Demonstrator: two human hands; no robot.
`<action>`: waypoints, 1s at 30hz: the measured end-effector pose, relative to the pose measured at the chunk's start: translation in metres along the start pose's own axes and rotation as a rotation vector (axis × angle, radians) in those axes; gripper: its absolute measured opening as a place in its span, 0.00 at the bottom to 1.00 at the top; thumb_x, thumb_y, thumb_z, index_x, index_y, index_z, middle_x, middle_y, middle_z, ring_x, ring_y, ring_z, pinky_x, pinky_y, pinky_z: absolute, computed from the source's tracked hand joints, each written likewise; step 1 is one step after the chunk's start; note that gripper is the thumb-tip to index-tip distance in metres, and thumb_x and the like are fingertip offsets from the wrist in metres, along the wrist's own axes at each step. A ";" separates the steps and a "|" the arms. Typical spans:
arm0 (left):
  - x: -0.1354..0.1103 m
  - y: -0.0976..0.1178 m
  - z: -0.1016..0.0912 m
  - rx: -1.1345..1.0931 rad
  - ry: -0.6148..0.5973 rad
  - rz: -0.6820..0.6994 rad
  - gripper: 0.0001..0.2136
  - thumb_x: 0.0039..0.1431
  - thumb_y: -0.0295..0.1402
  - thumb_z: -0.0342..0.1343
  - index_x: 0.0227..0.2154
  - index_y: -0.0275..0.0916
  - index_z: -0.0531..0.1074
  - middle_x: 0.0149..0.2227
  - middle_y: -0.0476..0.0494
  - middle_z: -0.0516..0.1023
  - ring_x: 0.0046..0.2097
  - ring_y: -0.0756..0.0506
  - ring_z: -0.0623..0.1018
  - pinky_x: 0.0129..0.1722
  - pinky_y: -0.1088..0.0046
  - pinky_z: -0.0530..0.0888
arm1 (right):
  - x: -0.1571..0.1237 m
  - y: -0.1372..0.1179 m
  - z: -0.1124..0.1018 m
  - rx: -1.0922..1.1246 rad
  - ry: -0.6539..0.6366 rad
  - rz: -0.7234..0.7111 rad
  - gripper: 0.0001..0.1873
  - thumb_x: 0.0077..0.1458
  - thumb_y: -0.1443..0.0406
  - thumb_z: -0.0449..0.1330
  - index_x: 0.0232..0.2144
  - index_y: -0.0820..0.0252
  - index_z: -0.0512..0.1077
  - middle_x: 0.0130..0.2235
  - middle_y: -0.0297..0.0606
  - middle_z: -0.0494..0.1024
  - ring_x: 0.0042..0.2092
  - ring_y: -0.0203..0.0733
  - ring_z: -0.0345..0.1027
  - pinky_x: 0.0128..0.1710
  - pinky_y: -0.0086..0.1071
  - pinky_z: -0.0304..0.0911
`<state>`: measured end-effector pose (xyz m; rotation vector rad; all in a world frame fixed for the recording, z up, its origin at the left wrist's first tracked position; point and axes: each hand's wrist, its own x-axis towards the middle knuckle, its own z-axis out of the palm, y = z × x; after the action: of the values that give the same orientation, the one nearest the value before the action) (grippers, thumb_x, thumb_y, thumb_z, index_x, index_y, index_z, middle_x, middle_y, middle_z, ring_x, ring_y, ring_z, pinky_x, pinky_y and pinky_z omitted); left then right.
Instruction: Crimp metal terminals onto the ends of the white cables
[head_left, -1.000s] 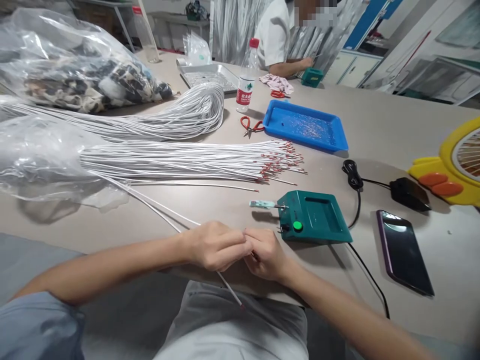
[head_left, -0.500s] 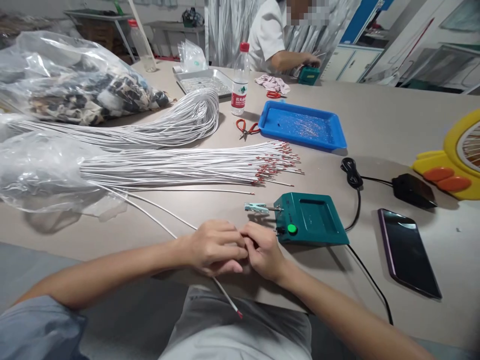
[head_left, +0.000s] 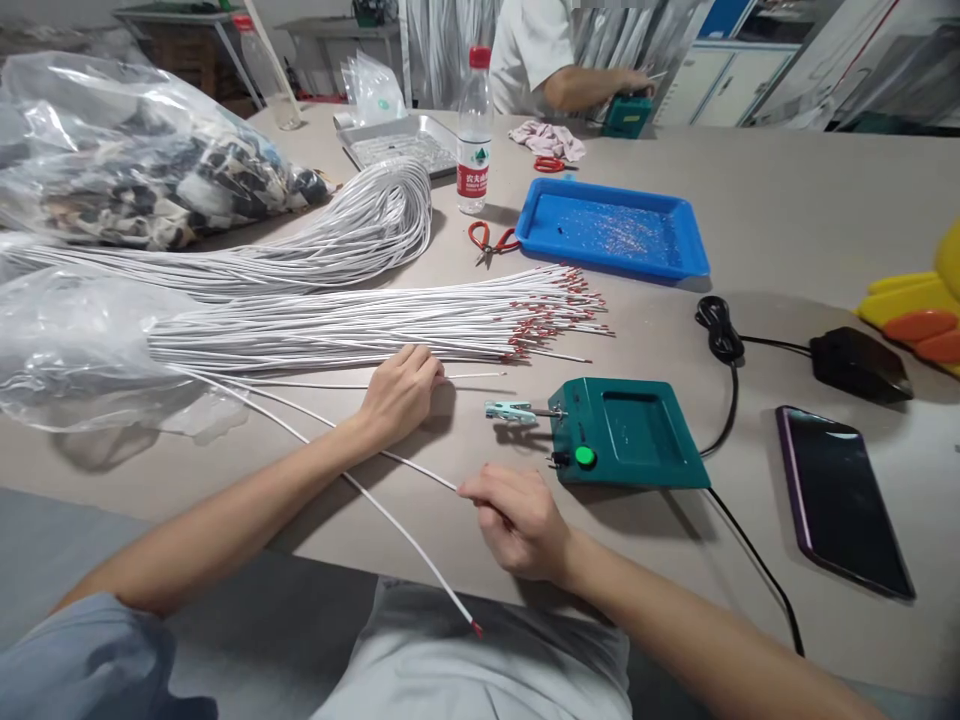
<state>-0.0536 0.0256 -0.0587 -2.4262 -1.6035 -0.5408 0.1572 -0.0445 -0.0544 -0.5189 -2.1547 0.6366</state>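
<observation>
My right hand is closed in a pinch on the end of a white cable, in front of a green box with a green button and a clip on its left side. My left hand lies at the near side of a bundle of white cables with red tips. Its fingers are closed on a single cable whose tip sticks out to the right. Another white cable crosses under my left forearm and hangs over the table edge toward my lap.
Beyond the bundle are red-handled cutters, a blue tray with scraps and a water bottle. At right lie a phone and a black adapter. A coiled cable bundle is at left; a person sits opposite.
My hands have parted. The left moved up and away to a cable beside the bundle; the right stayed near the green box, with a cable now showing in its fingers.
</observation>
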 end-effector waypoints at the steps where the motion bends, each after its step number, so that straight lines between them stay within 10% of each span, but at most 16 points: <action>1: -0.001 0.001 -0.004 -0.071 0.009 -0.039 0.10 0.61 0.25 0.43 0.30 0.35 0.69 0.30 0.41 0.72 0.33 0.45 0.70 0.32 0.70 0.65 | 0.000 0.000 0.000 0.001 -0.009 -0.004 0.14 0.50 0.76 0.46 0.35 0.60 0.66 0.24 0.34 0.68 0.24 0.34 0.60 0.22 0.28 0.54; 4: -0.008 0.010 -0.018 -0.284 0.076 -0.062 0.08 0.63 0.27 0.42 0.37 0.36 0.67 0.28 0.47 0.71 0.26 0.50 0.69 0.28 0.75 0.64 | -0.001 0.002 0.002 -0.028 -0.051 -0.016 0.14 0.49 0.75 0.47 0.35 0.60 0.67 0.25 0.34 0.70 0.25 0.35 0.61 0.22 0.28 0.53; 8: -0.027 0.038 -0.038 -0.410 0.107 0.286 0.09 0.62 0.25 0.43 0.41 0.35 0.67 0.25 0.47 0.70 0.23 0.52 0.67 0.24 0.76 0.62 | -0.001 0.004 0.006 -0.075 0.008 0.140 0.10 0.49 0.75 0.48 0.28 0.60 0.67 0.25 0.35 0.70 0.26 0.35 0.62 0.24 0.29 0.55; 14: -0.042 0.071 -0.061 -0.975 -0.260 0.456 0.08 0.60 0.24 0.46 0.39 0.35 0.68 0.30 0.41 0.75 0.31 0.50 0.74 0.29 0.77 0.68 | 0.005 0.004 0.003 0.014 0.099 0.360 0.10 0.53 0.73 0.49 0.28 0.61 0.69 0.24 0.34 0.70 0.26 0.34 0.63 0.26 0.28 0.57; 22: -0.019 0.049 -0.035 -1.545 -0.535 -0.349 0.15 0.57 0.42 0.54 0.33 0.32 0.70 0.25 0.48 0.69 0.25 0.52 0.70 0.27 0.77 0.68 | 0.006 0.005 0.003 0.047 0.284 0.433 0.10 0.59 0.69 0.50 0.40 0.59 0.69 0.34 0.39 0.73 0.35 0.39 0.68 0.34 0.32 0.65; 30: -0.014 0.041 -0.024 -1.389 -0.401 -0.420 0.13 0.53 0.39 0.59 0.31 0.31 0.75 0.28 0.45 0.75 0.29 0.51 0.71 0.30 0.77 0.68 | 0.009 0.012 0.004 0.083 0.348 0.470 0.13 0.57 0.66 0.57 0.46 0.55 0.68 0.37 0.38 0.70 0.35 0.36 0.67 0.29 0.27 0.67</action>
<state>-0.0253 -0.0111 -0.0407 -3.1455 -2.4315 -1.8427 0.1504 -0.0312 -0.0580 -1.0251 -1.6792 0.8157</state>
